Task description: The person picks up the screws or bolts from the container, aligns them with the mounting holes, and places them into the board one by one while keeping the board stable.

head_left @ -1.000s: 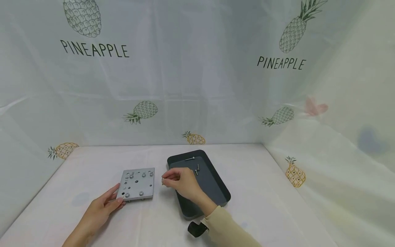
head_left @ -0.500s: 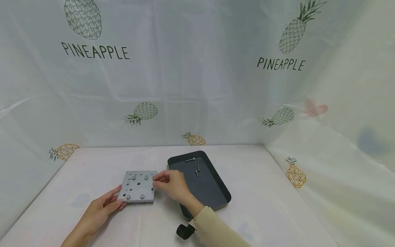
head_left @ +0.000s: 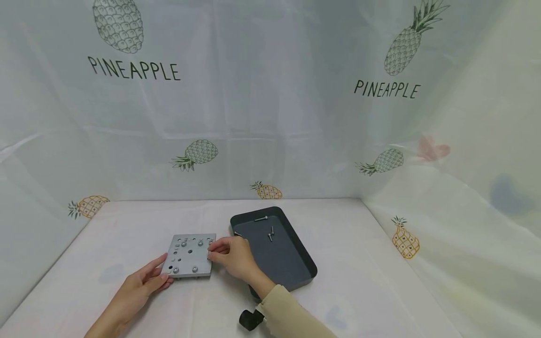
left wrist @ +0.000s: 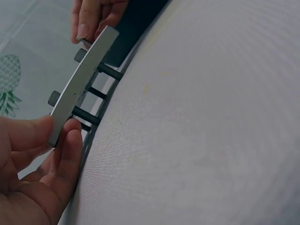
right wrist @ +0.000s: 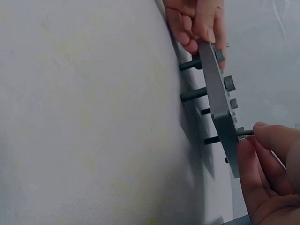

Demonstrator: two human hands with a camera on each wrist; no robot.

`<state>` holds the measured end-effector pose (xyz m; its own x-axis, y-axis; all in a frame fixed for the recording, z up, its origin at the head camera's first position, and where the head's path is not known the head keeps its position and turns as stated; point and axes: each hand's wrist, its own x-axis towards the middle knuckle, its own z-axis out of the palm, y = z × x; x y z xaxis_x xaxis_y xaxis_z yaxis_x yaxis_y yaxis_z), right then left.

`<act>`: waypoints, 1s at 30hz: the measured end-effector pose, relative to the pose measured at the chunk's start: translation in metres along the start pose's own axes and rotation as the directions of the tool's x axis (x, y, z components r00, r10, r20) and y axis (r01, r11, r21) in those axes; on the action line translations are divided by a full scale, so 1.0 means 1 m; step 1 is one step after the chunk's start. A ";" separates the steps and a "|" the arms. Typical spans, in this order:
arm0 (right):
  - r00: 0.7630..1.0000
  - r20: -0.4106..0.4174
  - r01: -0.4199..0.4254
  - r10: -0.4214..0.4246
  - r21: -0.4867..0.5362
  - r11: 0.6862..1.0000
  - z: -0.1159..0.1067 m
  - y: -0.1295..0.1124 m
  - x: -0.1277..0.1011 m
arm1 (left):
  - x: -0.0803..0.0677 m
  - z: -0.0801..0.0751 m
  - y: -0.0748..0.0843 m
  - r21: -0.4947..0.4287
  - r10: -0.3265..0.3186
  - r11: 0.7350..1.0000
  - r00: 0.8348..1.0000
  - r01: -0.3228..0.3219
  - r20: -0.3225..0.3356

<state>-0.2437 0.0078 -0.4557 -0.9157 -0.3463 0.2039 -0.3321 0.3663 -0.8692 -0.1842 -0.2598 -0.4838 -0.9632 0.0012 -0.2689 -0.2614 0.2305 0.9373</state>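
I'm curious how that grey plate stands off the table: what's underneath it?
Under the grey plate, dark screw shanks stick down to the white table cover, holding it raised. How many there are in all stays hidden by the plate and both hands.

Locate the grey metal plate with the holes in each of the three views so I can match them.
Head: the plate lies flat on the table, lower left of centre, beside the dark tray.
Left wrist: seen edge-on, the plate runs diagonally at upper left, raised on bolts.
Right wrist: edge-on again, the plate slants down the right of centre.
Shared landmark: the left hand gripping the plate's near corner, also seen at and.
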 end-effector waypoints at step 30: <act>0.997 0.017 0.076 -0.075 -0.293 0.953 -0.112 -0.003 0.014 | -0.003 -0.001 -0.003 0.066 0.032 0.997 0.999 -0.032 0.006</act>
<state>-0.2804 0.0981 -0.3998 -0.8843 -0.3872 0.2608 -0.4528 0.5754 -0.6811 -0.1809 -0.2612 -0.4858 -0.9706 0.0145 -0.2402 -0.2254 0.2944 0.9287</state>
